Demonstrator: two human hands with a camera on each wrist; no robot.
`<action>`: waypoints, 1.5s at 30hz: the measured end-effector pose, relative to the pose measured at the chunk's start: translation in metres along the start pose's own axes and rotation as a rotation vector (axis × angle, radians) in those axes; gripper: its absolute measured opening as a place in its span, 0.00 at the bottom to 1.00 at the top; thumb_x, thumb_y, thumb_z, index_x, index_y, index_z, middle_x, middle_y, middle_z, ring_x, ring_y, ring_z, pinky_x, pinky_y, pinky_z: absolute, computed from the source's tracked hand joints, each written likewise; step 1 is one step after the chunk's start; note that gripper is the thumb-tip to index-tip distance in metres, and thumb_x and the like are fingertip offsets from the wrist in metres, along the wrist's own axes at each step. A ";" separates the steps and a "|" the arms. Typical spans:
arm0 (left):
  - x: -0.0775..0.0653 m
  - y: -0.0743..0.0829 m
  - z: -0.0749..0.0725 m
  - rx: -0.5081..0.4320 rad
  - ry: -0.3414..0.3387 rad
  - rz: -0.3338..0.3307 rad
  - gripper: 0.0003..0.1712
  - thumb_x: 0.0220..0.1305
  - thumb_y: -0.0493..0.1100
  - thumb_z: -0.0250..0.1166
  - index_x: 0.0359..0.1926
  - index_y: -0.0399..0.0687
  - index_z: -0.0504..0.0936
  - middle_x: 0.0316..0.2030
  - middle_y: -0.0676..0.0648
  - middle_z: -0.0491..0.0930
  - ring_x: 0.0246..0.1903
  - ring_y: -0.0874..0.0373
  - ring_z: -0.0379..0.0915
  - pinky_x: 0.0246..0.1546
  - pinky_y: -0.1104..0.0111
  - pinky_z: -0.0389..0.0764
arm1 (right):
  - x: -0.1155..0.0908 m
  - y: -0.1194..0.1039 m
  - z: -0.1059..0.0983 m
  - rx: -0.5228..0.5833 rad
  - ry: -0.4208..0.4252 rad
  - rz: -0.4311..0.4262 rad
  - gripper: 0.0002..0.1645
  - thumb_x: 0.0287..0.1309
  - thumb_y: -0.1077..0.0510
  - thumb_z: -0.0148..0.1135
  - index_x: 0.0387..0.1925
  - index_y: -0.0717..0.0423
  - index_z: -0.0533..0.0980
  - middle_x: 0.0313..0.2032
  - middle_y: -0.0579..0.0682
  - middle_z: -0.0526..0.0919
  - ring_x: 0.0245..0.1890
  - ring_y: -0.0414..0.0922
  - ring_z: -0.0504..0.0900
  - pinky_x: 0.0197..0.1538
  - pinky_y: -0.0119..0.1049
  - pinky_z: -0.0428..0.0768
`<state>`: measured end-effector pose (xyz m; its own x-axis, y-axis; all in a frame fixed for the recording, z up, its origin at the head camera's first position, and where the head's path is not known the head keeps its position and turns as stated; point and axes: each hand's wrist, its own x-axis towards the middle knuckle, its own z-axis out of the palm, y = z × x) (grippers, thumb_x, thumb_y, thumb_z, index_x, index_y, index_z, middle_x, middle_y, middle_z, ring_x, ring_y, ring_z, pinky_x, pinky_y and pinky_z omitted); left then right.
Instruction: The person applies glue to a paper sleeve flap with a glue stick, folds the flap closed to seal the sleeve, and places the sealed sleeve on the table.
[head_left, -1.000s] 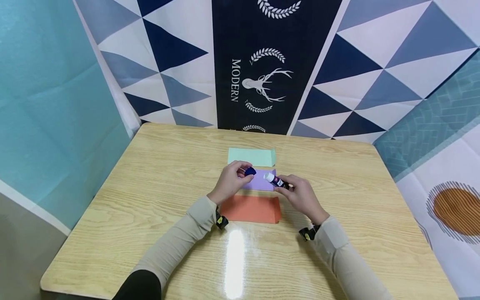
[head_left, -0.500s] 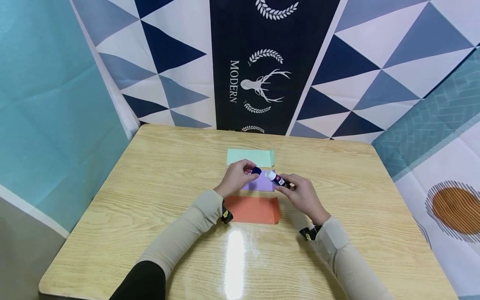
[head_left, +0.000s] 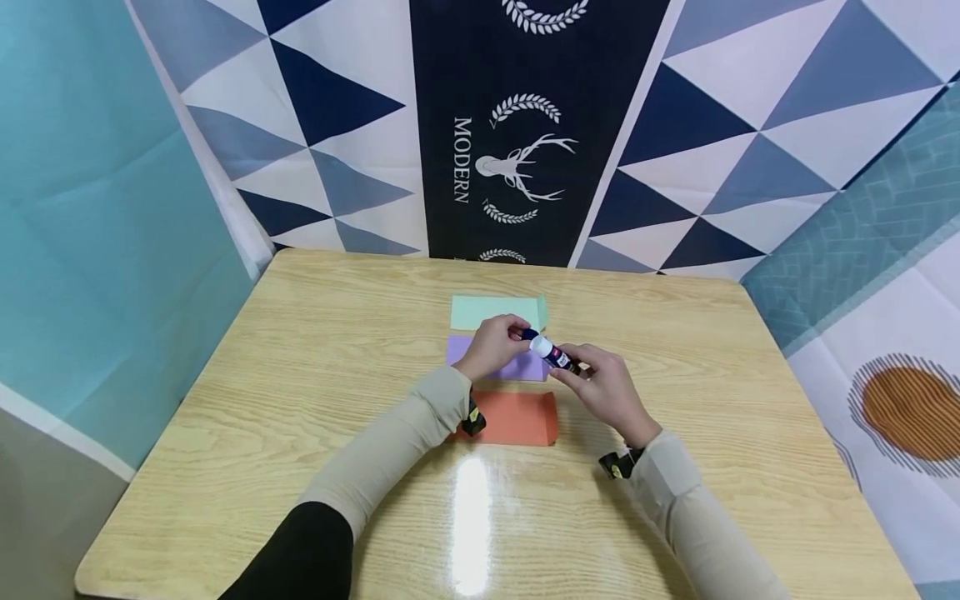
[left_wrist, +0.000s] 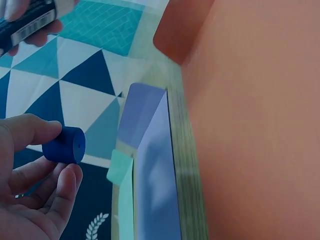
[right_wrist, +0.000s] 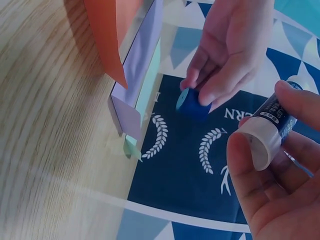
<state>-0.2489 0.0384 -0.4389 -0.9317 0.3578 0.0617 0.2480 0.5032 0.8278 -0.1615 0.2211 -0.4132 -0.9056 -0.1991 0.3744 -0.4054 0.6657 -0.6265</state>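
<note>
My left hand [head_left: 491, 346] pinches a dark blue cap [left_wrist: 65, 145] between thumb and fingers. To its right, my right hand [head_left: 606, 390] holds a glue stick [right_wrist: 274, 117] with a white collar and dark label, its uncapped end tilted up toward the cap. In the head view the two pieces nearly meet, while the right wrist view shows a gap between them. Both hands are above the table, over a purple envelope [head_left: 459, 350] partly hidden by the left hand. Nearer to me lies an orange envelope [head_left: 517, 418], partly covered by the left wrist.
A mint green envelope [head_left: 487, 312] lies beyond the purple one, each with its flap at the right. The wooden table [head_left: 300, 375] ends at a patterned cloth backdrop [head_left: 360, 192]. A bright reflection crosses its near part.
My left hand has moved right with the cap, closing most of the distance to the glue stick. My right hand has stayed almost in place. The head view has shifted slightly.
</note>
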 end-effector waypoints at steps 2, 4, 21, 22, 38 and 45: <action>0.003 0.002 0.005 0.022 -0.007 0.008 0.16 0.60 0.34 0.66 0.50 0.38 0.82 0.44 0.42 0.85 0.41 0.54 0.81 0.41 0.74 0.79 | 0.000 0.000 0.000 0.010 0.017 -0.012 0.18 0.50 0.64 0.73 0.45 0.61 0.83 0.36 0.56 0.87 0.33 0.46 0.82 0.30 0.26 0.79; 0.007 0.004 0.010 0.038 -0.014 0.014 0.15 0.60 0.33 0.66 0.50 0.38 0.82 0.44 0.43 0.85 0.41 0.55 0.80 0.41 0.75 0.79 | -0.001 0.001 -0.001 0.020 0.040 -0.034 0.17 0.49 0.64 0.73 0.44 0.61 0.83 0.35 0.56 0.87 0.32 0.44 0.81 0.29 0.25 0.78; 0.020 0.013 0.044 0.313 -0.056 0.123 0.19 0.55 0.35 0.69 0.50 0.46 0.83 0.45 0.46 0.83 0.46 0.52 0.76 0.49 0.65 0.76 | -0.005 0.003 -0.005 0.070 0.127 -0.115 0.17 0.48 0.66 0.73 0.43 0.63 0.83 0.33 0.55 0.87 0.32 0.29 0.76 0.28 0.23 0.78; 0.021 0.013 0.046 0.315 -0.053 0.122 0.20 0.54 0.34 0.69 0.50 0.46 0.83 0.45 0.46 0.83 0.46 0.52 0.76 0.49 0.65 0.76 | -0.005 0.003 -0.005 0.071 0.131 -0.118 0.17 0.48 0.66 0.73 0.43 0.63 0.83 0.33 0.55 0.87 0.32 0.29 0.76 0.28 0.23 0.78; 0.026 0.015 0.068 0.591 -0.051 0.137 0.10 0.65 0.45 0.60 0.46 0.55 0.81 0.41 0.54 0.81 0.39 0.57 0.69 0.44 0.65 0.70 | -0.007 0.010 -0.004 0.085 0.137 -0.074 0.15 0.50 0.66 0.72 0.43 0.62 0.84 0.34 0.55 0.87 0.33 0.30 0.77 0.29 0.24 0.78; 0.025 0.019 0.069 0.573 -0.104 0.184 0.29 0.56 0.37 0.64 0.60 0.56 0.76 0.52 0.56 0.82 0.46 0.58 0.70 0.48 0.66 0.68 | -0.010 0.012 -0.006 0.071 0.161 -0.067 0.16 0.50 0.66 0.72 0.44 0.61 0.83 0.34 0.55 0.87 0.33 0.28 0.76 0.29 0.24 0.78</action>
<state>-0.2496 0.1113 -0.4598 -0.8363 0.5396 0.0967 0.5328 0.7586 0.3749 -0.1570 0.2355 -0.4204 -0.8467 -0.1201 0.5183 -0.4774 0.6014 -0.6406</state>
